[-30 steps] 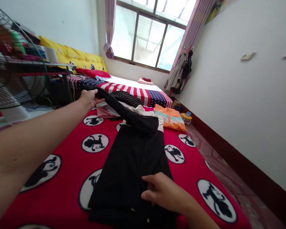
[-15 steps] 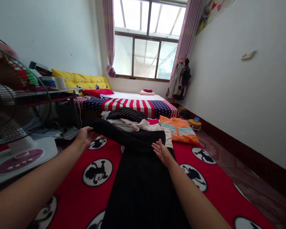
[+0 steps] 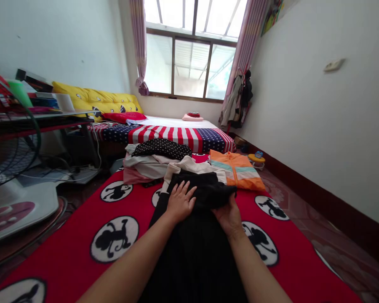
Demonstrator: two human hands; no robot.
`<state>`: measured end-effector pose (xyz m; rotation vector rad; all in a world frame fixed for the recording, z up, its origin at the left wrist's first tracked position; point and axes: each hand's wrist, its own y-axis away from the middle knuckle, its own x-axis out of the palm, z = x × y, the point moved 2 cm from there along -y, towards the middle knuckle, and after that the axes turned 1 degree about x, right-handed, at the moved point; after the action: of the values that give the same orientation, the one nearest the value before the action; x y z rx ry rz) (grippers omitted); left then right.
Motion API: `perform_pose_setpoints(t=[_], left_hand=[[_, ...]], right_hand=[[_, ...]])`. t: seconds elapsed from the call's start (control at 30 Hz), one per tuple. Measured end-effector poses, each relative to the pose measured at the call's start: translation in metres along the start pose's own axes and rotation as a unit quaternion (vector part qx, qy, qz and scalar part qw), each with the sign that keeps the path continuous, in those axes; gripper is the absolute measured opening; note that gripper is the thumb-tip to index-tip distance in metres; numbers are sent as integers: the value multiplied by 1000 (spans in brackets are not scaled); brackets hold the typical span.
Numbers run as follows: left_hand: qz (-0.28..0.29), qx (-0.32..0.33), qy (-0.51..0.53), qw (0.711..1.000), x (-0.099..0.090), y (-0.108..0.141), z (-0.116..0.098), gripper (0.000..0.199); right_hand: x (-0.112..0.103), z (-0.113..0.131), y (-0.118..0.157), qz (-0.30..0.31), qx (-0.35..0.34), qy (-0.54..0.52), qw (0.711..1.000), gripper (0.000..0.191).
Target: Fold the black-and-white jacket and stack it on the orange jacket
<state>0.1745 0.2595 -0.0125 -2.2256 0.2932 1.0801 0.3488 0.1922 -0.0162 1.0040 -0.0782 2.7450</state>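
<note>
A long-sleeved black garment [image 3: 196, 256] with a cream upper part [image 3: 189, 164] lies on a red sheet [image 3: 72, 219] printed with monkey figures in white circles. One black sleeve [image 3: 216, 191] is folded across its chest. My left hand [image 3: 180, 203] presses flat on the folded part, fingers spread. At the right edge, my right hand [image 3: 230, 216] grips the bunched sleeve end between thumb and fingers; some of its fingers are hidden under the cloth. The lower end of the garment runs out of view between my forearms.
Behind the garment lie a clothes pile with a black dotted piece [image 3: 162, 148] and a folded orange top [image 3: 236, 170]. At left are a fan [image 3: 12, 151] and a cluttered desk [image 3: 78, 112]. A bed [image 3: 173, 135] stands below the window.
My left hand has brought the sleeve from the left across the garment and now rests flat on it. My right hand, open before, has closed on the sleeve end.
</note>
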Motion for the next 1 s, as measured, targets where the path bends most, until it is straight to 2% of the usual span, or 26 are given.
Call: perform_pose_setpoints(t=[0.03,0.1,0.27,0.33,0.4,0.47,0.53,0.6,0.7,0.8,0.93,1.0], left_hand=[[-17,5,-52,999,8,7,4,45],[-25,8,-91,995,14,13,7,46],[-35,-18,-54,998,-2,-6,10,50],[-8,-19,-40,999,-12,-23,13,49],[49,-5,-36,998,-22,-41,16,52],[100,11,-36,994,-31,-57,19,48],[127,20,-34,991,-41,-69,23,33],[134,31,-30,990,-51,-76,26,24],[85,46,41,994,-66,-83,30,25],[29,24,129,991,-75,-86,33,27],[-22,-37,15,999,-68,-79,31,18],[-73,-64,-49,994,-60,-69,27,25]], right_hand=[[1,0,0,-5,2,-10,1000,48],[3,-1,0,-16,1,-30,999,47],[5,-6,2,-18,-34,-2,999,55],[6,-8,3,-10,-58,42,997,69],[6,-10,3,-7,-85,79,993,88],[5,-12,2,-5,-102,104,989,98],[4,-13,1,0,-104,120,987,96],[3,-14,0,1,-92,114,989,81],[0,-14,1,-42,-78,74,993,63],[-1,-12,2,-66,-62,26,996,54],[1,-7,-1,-71,-65,14,995,50],[1,-6,-4,-78,-77,11,994,48]])
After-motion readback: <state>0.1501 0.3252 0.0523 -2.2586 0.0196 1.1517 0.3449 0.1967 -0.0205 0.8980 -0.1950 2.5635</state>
